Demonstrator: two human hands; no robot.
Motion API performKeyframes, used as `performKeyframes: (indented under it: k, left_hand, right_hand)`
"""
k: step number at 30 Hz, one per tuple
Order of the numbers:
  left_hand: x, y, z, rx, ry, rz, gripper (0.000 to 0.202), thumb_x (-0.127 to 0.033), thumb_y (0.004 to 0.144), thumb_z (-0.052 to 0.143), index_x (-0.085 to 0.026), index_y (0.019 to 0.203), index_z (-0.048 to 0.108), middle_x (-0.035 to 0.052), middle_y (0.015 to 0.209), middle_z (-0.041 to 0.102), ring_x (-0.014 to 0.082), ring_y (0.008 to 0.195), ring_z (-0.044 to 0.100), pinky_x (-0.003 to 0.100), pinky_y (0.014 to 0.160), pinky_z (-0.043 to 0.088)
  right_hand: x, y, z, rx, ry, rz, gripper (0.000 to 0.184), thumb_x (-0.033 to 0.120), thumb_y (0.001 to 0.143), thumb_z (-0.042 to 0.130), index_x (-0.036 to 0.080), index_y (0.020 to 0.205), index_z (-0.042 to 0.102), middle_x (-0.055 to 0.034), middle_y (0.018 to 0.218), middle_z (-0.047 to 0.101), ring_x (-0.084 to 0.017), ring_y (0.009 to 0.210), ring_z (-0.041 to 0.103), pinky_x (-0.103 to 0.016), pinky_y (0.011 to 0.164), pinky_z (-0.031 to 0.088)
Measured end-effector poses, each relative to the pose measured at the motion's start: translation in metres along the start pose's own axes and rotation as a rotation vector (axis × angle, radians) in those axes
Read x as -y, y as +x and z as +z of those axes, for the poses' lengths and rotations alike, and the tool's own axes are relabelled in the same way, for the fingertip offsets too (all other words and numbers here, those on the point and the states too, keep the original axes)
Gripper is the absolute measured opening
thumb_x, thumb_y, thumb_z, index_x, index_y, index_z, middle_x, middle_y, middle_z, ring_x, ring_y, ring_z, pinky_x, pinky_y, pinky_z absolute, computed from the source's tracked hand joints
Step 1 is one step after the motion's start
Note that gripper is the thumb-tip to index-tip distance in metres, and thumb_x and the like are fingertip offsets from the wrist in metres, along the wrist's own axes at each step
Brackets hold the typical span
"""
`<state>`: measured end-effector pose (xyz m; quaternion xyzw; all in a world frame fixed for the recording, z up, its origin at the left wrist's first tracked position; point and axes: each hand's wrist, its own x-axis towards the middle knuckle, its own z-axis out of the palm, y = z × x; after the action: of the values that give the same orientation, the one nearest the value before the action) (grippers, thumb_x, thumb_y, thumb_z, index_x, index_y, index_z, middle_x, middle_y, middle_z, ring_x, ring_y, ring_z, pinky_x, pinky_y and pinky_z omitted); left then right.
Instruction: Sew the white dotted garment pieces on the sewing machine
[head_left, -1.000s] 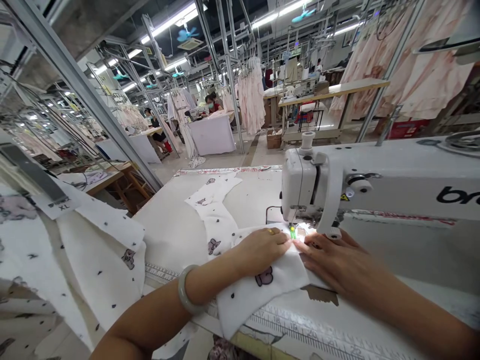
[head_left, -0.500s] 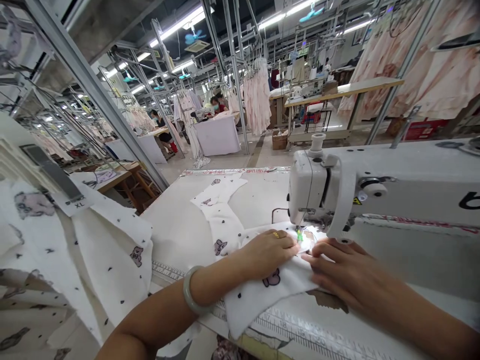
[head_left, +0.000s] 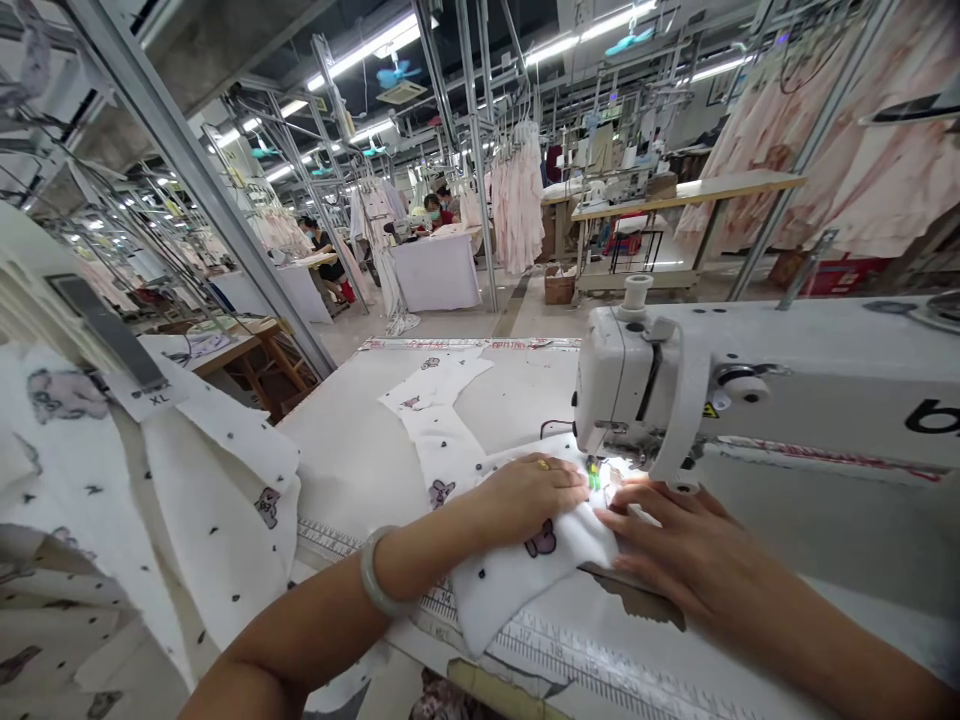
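A white fabric piece (head_left: 517, 590) printed with small animal figures lies under the presser foot of a white sewing machine (head_left: 622, 380). The needle area is brightly lit, with a small green part beside the needle. My left hand (head_left: 525, 495), with a ring on one finger and a bangle on the wrist, rests palm down on the cloth just left of the foot, fingers stretched out. Close to the foot on the other side, my right hand (head_left: 667, 530) has bent fingers at the cloth's edge; its fingertips are partly hidden.
A measuring tape (head_left: 555, 650) runs along the table's front edge. More printed panels (head_left: 217, 500) hang at left from a clip with an XL label (head_left: 154, 400). Metal posts, hanging garments (head_left: 517, 205), other worktables and seated people are beyond.
The fabric and both hands have shifted slightly left, and the loose near edge of the cloth has moved a little away from me. Both hands stay at the presser foot.
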<state>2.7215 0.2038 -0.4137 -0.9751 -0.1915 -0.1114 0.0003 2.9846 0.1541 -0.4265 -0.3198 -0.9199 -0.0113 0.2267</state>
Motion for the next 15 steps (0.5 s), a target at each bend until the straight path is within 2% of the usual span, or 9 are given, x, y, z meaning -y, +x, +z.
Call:
performKeyframes:
  k: [5,11,15]
  left_hand:
    - [0.002,0.007,0.001,0.038,-0.008,-0.096,0.034,-0.009,0.103,0.052,-0.006,0.134,0.063,0.0155,0.143,0.066,0.0241,0.139,0.058,0.038,0.119,0.047]
    - [0.001,0.006,-0.004,0.070,-0.064,-0.140,0.043,-0.001,0.095,0.054,-0.006,0.137,0.061,0.0150,0.147,0.063,0.0226,0.142,0.055,0.037,0.122,0.043]
    - [-0.001,0.005,-0.003,0.084,-0.098,-0.170,0.050,0.002,0.092,0.055,-0.005,0.141,0.059,0.0156,0.149,0.061,0.0240,0.144,0.053,0.039,0.123,0.041]
  right_hand:
    - [-0.005,-0.003,0.003,-0.044,-0.046,0.012,0.031,0.050,0.108,0.049,0.034,0.130,0.065,-0.0025,0.123,0.073,-0.022,0.099,0.073,-0.044,0.105,0.042]
    - [-0.008,0.001,-0.002,-0.117,-0.046,-0.054,0.027,0.047,0.109,0.048,0.035,0.121,0.069,0.0003,0.114,0.076,-0.020,0.093,0.074,-0.041,0.101,0.044]
    - [-0.012,0.001,-0.001,-0.100,-0.041,-0.061,0.030,0.047,0.108,0.046,0.035,0.116,0.073,-0.0010,0.110,0.077,-0.022,0.091,0.074,-0.041,0.101,0.047]
